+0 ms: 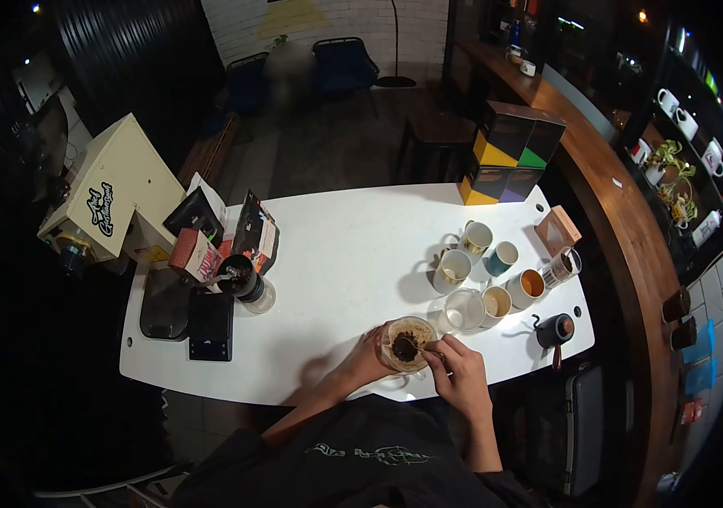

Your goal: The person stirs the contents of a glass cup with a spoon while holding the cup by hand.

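A round dripper (pixel 409 325) with a pale paper filter stands over the front edge of the white table, dark coffee grounds (pixel 404 345) at its bottom. Wrapped round its left side is my left hand (pixel 371 356). My right hand (pixel 460 369) pinches the handle of a small spoon (pixel 420 347), whose tip reaches into the grounds. What supports the dripper is mostly hidden beneath it. Just right of the dripper sits a clear glass vessel (pixel 463 311), with a beige cup (pixel 497 303) beside it.
On the white table (pixel 336 245), several cups and a gooseneck kettle (pixel 556 328) stand at right. Coffee bags (pixel 256 233), a hand grinder (pixel 243 278) and a black scale (pixel 211 326) are at left, near a cream machine (pixel 116 203). Stacked boxes (pixel 514 152) stand at the back right.
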`<state>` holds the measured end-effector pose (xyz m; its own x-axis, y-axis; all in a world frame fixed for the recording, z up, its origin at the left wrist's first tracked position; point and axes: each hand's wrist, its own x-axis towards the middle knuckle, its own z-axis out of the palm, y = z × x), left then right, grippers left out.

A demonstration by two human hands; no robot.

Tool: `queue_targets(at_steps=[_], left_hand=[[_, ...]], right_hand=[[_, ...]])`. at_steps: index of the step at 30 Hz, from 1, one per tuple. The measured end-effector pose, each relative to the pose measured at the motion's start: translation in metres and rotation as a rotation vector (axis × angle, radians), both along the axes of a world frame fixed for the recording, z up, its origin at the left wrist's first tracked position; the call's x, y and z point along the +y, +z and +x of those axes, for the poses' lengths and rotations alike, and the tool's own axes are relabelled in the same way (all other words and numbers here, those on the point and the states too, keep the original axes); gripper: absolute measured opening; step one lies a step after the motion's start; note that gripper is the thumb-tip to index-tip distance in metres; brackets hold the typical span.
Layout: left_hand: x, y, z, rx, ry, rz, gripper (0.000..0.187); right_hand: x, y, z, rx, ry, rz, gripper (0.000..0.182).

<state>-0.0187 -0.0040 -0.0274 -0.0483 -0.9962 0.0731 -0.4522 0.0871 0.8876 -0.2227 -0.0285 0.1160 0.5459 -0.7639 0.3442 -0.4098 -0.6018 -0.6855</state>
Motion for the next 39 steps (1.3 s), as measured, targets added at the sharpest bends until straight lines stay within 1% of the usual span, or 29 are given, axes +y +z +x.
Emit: queue_targets(at_steps=[1, 5, 7, 8, 10, 11, 13, 14, 16, 20, 23, 26, 28, 32, 34, 35, 37, 38, 39], left_hand=[[0.0, -0.001, 0.0, 0.007, -0.004, -0.002, 0.085], [0.0, 0.001, -0.001, -0.013, 0.001, -0.02, 0.085], [0.001, 0.011, -0.003, 0.077, 0.016, 0.018, 0.084], [0.002, 0.008, -0.002, 0.078, 0.012, 0.019, 0.084], [0.002, 0.001, -0.001, 0.071, 0.005, 0.023, 0.083], [0.001, 0.002, -0.002, 0.071, 0.004, 0.022, 0.083], [0.002, 0.004, -0.001, 0.049, 0.008, 0.026, 0.082], [0.001, 0.004, 0.0, 0.049, 0.011, 0.026, 0.082], [0.001, 0.003, -0.001, 0.022, 0.002, 0.026, 0.082], [0.001, 0.003, -0.002, 0.087, 0.003, 0.038, 0.083], [0.001, 0.001, -0.001, 0.063, 0.008, 0.023, 0.082], [0.001, 0.002, -0.001, 0.043, 0.006, 0.018, 0.084], [0.001, 0.007, -0.001, 0.049, 0.007, 0.0, 0.084], [0.001, 0.009, -0.001, 0.079, 0.01, -0.021, 0.083], [0.003, 0.012, -0.001, 0.093, 0.002, 0.014, 0.073], [0.003, 0.009, 0.0, 0.092, 0.002, 0.017, 0.073], [0.001, 0.003, 0.0, 0.12, 0.006, 0.012, 0.082], [0.0, 0.005, 0.0, 0.121, 0.006, 0.011, 0.082], [0.001, 0.008, -0.001, 0.098, 0.016, 0.002, 0.078]], right_hand=[[0.0, -0.001, 0.0, 0.018, 0.004, 0.02, 0.008], [0.001, -0.002, 0.0, -0.019, -0.052, 0.002, 0.008], [0.001, 0.003, -0.001, -0.07, -0.051, 0.053, 0.008], [0.0, 0.004, -0.001, -0.069, -0.055, 0.053, 0.008], [-0.001, 0.004, 0.0, -0.033, 0.024, 0.047, 0.007], [-0.001, 0.004, 0.0, -0.032, 0.023, 0.046, 0.007], [-0.003, 0.001, 0.001, 0.046, 0.005, -0.093, 0.003], [-0.003, 0.0, 0.001, 0.046, 0.008, -0.093, 0.003], [0.001, -0.002, 0.001, -0.049, -0.083, -0.027, 0.007], [-0.001, 0.002, 0.002, 0.029, -0.1, -0.118, 0.008], [-0.002, 0.002, 0.002, 0.095, -0.045, -0.082, 0.004], [0.0, 0.004, 0.002, 0.073, -0.013, -0.033, 0.003], [0.001, 0.002, 0.0, -0.021, -0.017, 0.03, 0.003], [0.0, 0.007, -0.001, -0.061, -0.001, 0.018, 0.003], [-0.001, 0.007, 0.001, -0.058, 0.049, 0.026, 0.002], [-0.001, 0.004, 0.001, -0.059, 0.049, 0.029, 0.002], [-0.002, -0.001, 0.003, 0.018, -0.015, -0.115, 0.001], [-0.002, 0.0, 0.003, 0.018, -0.014, -0.116, 0.001], [-0.001, 0.0, 0.002, -0.003, -0.06, -0.101, 0.002]])
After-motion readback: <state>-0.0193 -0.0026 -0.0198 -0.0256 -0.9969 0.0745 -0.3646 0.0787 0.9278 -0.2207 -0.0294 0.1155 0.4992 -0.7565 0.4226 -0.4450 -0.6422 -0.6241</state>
